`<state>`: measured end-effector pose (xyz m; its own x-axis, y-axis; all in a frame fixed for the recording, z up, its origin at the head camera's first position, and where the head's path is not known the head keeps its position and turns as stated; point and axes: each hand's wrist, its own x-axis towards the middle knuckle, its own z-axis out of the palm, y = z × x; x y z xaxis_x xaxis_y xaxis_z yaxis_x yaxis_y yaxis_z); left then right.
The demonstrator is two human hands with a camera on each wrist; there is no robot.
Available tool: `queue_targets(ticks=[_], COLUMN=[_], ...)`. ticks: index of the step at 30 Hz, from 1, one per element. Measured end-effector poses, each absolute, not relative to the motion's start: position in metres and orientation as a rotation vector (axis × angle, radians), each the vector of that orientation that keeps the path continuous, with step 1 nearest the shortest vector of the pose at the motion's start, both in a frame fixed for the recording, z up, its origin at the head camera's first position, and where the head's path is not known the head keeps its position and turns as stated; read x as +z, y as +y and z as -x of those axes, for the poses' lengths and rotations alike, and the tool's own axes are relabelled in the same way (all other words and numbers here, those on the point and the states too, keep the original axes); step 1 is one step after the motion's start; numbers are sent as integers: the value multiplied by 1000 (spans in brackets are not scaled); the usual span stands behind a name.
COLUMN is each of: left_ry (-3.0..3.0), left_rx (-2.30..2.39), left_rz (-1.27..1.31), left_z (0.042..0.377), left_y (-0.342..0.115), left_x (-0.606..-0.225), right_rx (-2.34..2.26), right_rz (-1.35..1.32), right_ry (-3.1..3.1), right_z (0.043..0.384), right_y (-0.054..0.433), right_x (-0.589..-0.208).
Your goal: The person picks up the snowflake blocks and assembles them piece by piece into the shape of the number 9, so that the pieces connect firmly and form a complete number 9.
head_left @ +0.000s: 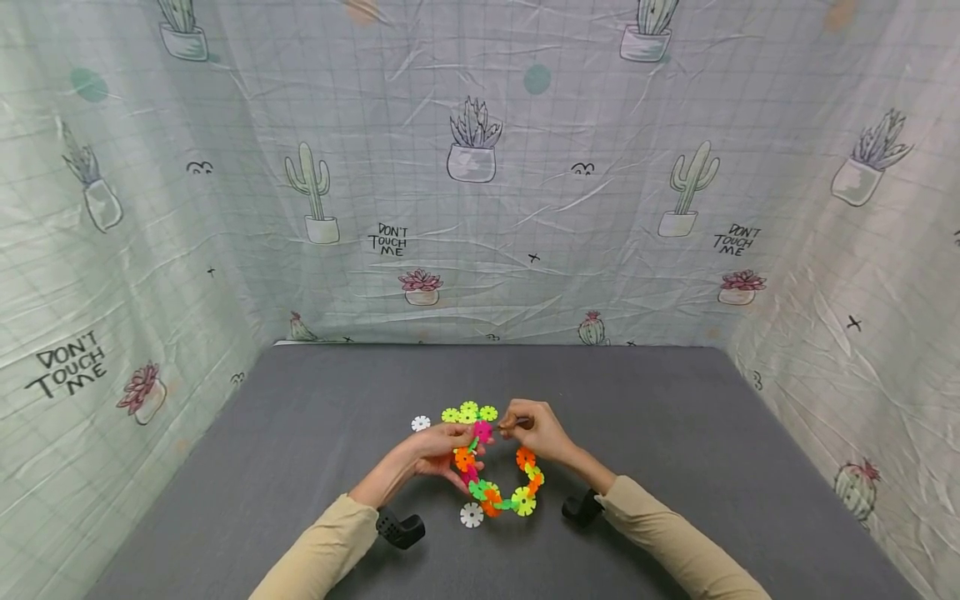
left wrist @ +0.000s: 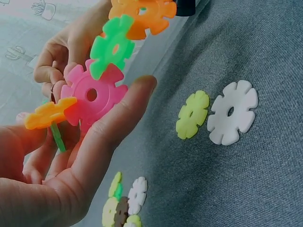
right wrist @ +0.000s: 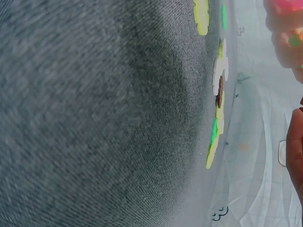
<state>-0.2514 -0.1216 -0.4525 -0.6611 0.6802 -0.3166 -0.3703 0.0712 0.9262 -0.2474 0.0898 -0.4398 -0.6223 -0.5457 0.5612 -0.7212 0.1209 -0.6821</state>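
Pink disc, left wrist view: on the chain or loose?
On: the pink disc interlocks at its notches with the upper green disc, which meets the upper orange disc.

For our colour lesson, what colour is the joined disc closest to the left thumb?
The disc is pink, showing best in the left wrist view.

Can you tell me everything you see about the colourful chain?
The chain is made of flat, round, notched discs with middle holes, slotted together at angles. They look like plastic, in bright pink, orange, green and yellow. It curves round like a ring over the grey table, but I can't tell if the ring is closed. The left grip holds it near a pink disc. Whether the dark piece in the right grip touches it is unclear.
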Motion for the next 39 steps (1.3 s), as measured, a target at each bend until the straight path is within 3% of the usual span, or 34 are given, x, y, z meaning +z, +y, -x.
queue_targets(ticks=[26,39], left_ry=[1709,1631], left_rx=[1892,1910], left_rz=[-142,-184], left_z=[242,245], left_y=[-113,-120], left_x=[-450,-457], right_rx=[557,636], right_rz=[-1472,-1449], right_ry=[-1888,-1900], right_z=[262,264], right_y=[99,100], right_x=[-456,-461])
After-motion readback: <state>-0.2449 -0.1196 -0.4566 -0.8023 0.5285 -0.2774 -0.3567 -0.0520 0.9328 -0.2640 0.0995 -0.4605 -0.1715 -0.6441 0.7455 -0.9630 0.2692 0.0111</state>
